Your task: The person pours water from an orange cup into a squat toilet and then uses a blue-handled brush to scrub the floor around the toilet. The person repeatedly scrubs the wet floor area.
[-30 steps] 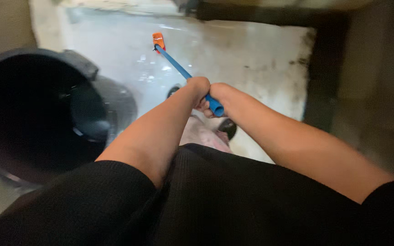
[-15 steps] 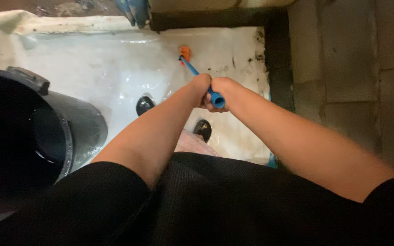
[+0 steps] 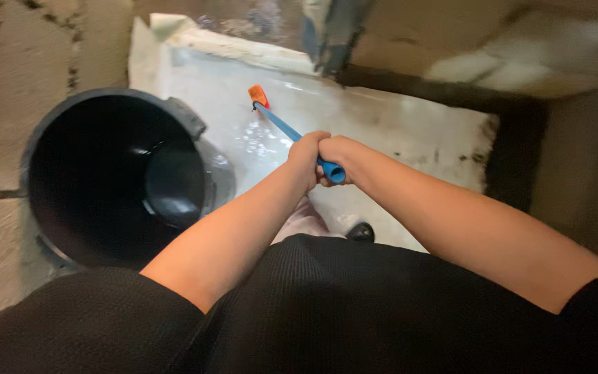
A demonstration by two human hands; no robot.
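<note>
Both hands grip the top of a blue handle [image 3: 292, 133] close together: the left hand [image 3: 307, 154] is wrapped tight around the shaft just below the right hand [image 3: 338, 154], which is closed over the open upper end. The handle slants away and down to an orange brush head [image 3: 258, 95] that rests on the wet white floor sheet [image 3: 382, 125], near its far left corner and just beyond the rim of a large black bucket [image 3: 105, 176] standing at the sheet's left edge. A dark raised border [image 3: 513, 145] runs along the far and right edges of the sheet, and one dark shoe [image 3: 361, 232] shows near the sheet's near edge, below the hands. The scrubbing seems best served by keeping the two fists stacked and firm so the shaft does not twist, pressing the head flat to the sheet, and working in short strokes that stay clear of the bucket's wall. The sheet looks slick with water, so footing probably needs care, as does the folded edge at the far left corner.
</note>
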